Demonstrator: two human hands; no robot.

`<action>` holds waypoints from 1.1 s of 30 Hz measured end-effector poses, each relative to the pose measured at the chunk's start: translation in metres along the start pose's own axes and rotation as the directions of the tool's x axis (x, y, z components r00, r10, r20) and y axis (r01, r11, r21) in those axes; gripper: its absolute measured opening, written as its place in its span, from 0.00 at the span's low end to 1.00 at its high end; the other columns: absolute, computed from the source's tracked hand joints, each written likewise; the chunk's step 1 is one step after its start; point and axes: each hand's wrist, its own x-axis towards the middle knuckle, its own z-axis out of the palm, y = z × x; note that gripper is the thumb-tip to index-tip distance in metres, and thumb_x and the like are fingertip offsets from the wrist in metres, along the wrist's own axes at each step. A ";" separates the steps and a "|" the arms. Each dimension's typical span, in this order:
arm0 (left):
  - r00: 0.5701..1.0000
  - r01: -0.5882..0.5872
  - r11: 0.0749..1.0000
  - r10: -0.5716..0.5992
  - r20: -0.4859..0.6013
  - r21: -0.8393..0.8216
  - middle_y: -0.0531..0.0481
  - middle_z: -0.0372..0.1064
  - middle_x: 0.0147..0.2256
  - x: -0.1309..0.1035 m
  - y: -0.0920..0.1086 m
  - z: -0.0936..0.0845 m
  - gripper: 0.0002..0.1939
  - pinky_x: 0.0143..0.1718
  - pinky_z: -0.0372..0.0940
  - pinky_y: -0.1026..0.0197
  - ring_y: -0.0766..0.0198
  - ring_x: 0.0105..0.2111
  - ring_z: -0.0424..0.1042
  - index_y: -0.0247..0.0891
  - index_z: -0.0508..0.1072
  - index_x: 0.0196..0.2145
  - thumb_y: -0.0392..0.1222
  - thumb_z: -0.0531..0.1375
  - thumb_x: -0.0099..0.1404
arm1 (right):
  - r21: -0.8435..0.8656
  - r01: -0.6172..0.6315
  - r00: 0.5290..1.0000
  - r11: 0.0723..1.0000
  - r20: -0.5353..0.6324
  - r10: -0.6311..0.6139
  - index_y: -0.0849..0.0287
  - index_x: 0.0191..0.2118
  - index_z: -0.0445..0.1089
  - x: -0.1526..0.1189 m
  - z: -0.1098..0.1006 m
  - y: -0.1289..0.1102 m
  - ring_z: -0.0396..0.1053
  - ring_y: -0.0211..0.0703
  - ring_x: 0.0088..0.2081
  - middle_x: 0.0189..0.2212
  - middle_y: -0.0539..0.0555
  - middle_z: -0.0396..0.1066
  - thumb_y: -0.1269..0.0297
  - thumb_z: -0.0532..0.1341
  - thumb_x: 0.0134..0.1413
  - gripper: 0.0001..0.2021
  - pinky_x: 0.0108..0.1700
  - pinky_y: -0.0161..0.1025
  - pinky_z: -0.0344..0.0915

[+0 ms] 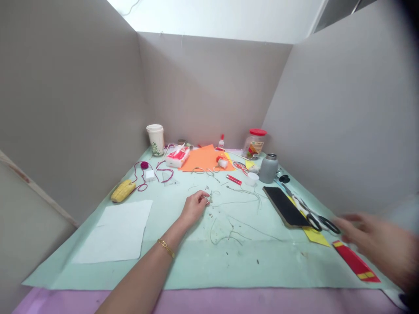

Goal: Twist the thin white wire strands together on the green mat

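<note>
My left hand (pixel 195 207) rests near the middle of the table, thumb and fingers pinched on a thin cord (pixel 211 197). A fine pale strand runs from there to the right across the green table cover (pixel 196 266). More thin cord pieces (pixel 231 233) lie in front of that hand, among small scraps. At the right, my right hand (pixel 369 240) is smeared by motion beside the handle loops of the scissors (pixel 312 216). The scissors lie across a black phone-like slab (pixel 285 206) and a yellow strip (pixel 316 236). Whether my fingers touch the loops is unclear.
A red strip (pixel 355 261) lies under my right forearm. Farther back stand a grey bottle (pixel 269 169), a red-lidded jar (pixel 254 144), a tissue pack (pixel 177 156) and a white cup (pixel 156 140). Yellow corn-shaped object (pixel 123 191) and white sheet (pixel 113 231) are left. Grey partitions enclose the table.
</note>
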 end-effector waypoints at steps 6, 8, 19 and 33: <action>1.000 -0.005 1.000 0.004 -0.005 -0.016 0.52 0.72 0.27 -0.002 0.002 0.000 0.13 0.31 0.59 0.66 0.66 0.29 0.68 0.38 0.71 0.38 0.40 0.51 0.57 | 0.165 0.371 0.896 0.914 0.197 -0.399 0.56 0.37 0.68 -0.043 0.135 -0.105 0.67 0.46 0.38 0.37 0.57 0.70 0.60 0.56 0.48 0.10 0.40 0.43 0.60; 1.000 -0.015 0.999 0.014 -0.010 -0.030 0.52 0.71 0.27 -0.002 0.002 0.001 0.13 0.32 0.59 0.66 0.66 0.30 0.69 0.38 0.71 0.39 0.40 0.51 0.57 | 0.282 0.334 0.847 0.900 0.330 -0.417 0.58 0.35 0.67 -0.048 0.184 -0.118 0.67 0.43 0.37 0.36 0.56 0.70 0.66 0.55 0.47 0.08 0.39 0.40 0.60; 1.000 0.023 0.998 -0.023 -0.004 0.056 0.52 0.70 0.24 0.000 0.010 -0.002 0.19 0.31 0.58 0.66 0.66 0.27 0.66 0.37 0.71 0.38 0.48 0.46 0.62 | 0.196 0.252 0.793 0.948 0.519 -0.318 0.59 0.21 0.64 -0.031 0.222 -0.109 0.60 0.36 0.23 0.18 0.49 0.65 0.67 0.53 0.46 0.08 0.27 0.33 0.51; 0.995 0.088 0.978 -0.078 -0.060 0.190 0.54 0.65 0.21 0.004 0.009 0.002 0.15 0.26 0.54 0.66 0.67 0.24 0.62 0.37 0.72 0.28 0.47 0.50 0.59 | -0.028 0.359 0.810 0.933 0.506 -0.297 0.58 0.22 0.65 -0.012 0.194 -0.083 0.59 0.38 0.24 0.20 0.51 0.66 0.69 0.51 0.49 0.09 0.27 0.34 0.47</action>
